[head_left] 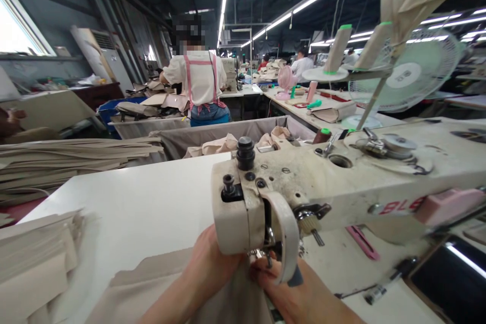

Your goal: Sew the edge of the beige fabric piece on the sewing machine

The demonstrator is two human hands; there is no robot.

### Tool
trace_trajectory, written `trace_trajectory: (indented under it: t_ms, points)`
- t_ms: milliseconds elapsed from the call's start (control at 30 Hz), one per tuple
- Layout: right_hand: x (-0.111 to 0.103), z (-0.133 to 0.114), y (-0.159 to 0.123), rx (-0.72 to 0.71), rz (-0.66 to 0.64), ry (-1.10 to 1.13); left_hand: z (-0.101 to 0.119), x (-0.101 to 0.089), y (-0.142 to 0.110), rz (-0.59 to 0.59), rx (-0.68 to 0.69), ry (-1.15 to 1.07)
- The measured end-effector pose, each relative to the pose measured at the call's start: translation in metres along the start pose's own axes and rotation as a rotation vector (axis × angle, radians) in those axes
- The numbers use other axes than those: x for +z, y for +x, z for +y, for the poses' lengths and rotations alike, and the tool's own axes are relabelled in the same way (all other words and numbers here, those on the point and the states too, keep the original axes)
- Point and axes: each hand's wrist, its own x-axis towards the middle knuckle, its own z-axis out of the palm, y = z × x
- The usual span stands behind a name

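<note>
A cream sewing machine point(235, 217) stands in front of me, its head over both hands. My left hand point(214, 258) rests on the beige fabric point(239, 296) left of the needle area; its fingers are hidden behind the machine head. My right hand point(292, 286) is on the other side, its fingers bent together close to the presser foot point(258, 254), at the fabric's edge. What those fingertips pinch is hidden. The fabric spreads toward me and to the left over the white table point(152, 197).
Stacked beige cloth pieces point(34, 263) lie at left, with a folded pile point(76, 157) behind. A cloth-lined bin point(174, 136) stands beyond the table. Pink thread snips point(362, 243) and a dark tablet-like panel point(451, 273) are at right. A co-worker point(201, 81) stands ahead.
</note>
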Motion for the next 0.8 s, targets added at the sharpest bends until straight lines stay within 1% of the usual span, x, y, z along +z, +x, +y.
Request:
trace_trajectory:
  t_ms: [100, 133, 167, 200, 233, 300, 333, 367, 400, 433, 500, 567, 633, 700, 800]
  points:
    - [-0.001, -0.001, -0.003, 0.035, 0.019, 0.022, 0.007, 0.01, -0.031, 0.175, -0.004, 0.031]
    - [-0.001, -0.003, -0.006, 0.06, 0.016, 0.036, 0.008, 0.015, -0.043, 0.193, -0.016, 0.001]
    - [-0.001, -0.005, -0.01, 0.116, 0.013, 0.072, 0.01, 0.02, -0.054, 0.181, -0.036, -0.042]
    - [0.0, -0.008, -0.016, 0.215, 0.014, 0.147, 0.011, 0.024, -0.064, 0.146, -0.065, -0.09]
    - [0.002, -0.011, -0.022, 0.353, 0.022, 0.274, 0.012, 0.027, -0.071, 0.096, -0.103, -0.136]
    - [0.009, -0.017, -0.036, 0.679, 0.051, 0.66, 0.015, 0.029, -0.078, 0.047, -0.173, -0.202]
    - [0.013, -0.021, -0.042, 0.806, 0.08, 0.849, 0.017, 0.028, -0.079, 0.037, -0.189, -0.221]
    - [0.018, -0.024, -0.047, 0.878, 0.112, 0.987, 0.019, 0.026, -0.078, 0.027, -0.189, -0.23]
    - [0.023, -0.028, -0.05, 0.913, 0.152, 1.062, 0.021, 0.024, -0.077, 0.017, -0.174, -0.221]
    - [0.027, -0.032, -0.052, 0.925, 0.201, 1.084, 0.023, 0.023, -0.076, 0.007, -0.142, -0.196]
    - [0.033, -0.04, -0.052, 0.935, 0.288, 1.059, 0.025, 0.022, -0.076, 0.006, -0.038, -0.141]
    - [0.037, -0.048, -0.047, 0.985, 0.315, 1.059, 0.023, 0.026, -0.08, 0.036, 0.069, -0.107]
    - [0.036, -0.055, -0.042, 1.065, 0.292, 1.11, 0.019, 0.032, -0.086, 0.099, 0.192, -0.041]
    - [0.032, -0.061, -0.038, 1.143, 0.231, 1.221, 0.015, 0.037, -0.091, 0.159, 0.337, 0.072]
    - [0.024, -0.065, -0.036, 1.167, 0.135, 1.315, 0.011, 0.039, -0.095, 0.198, 0.526, 0.21]
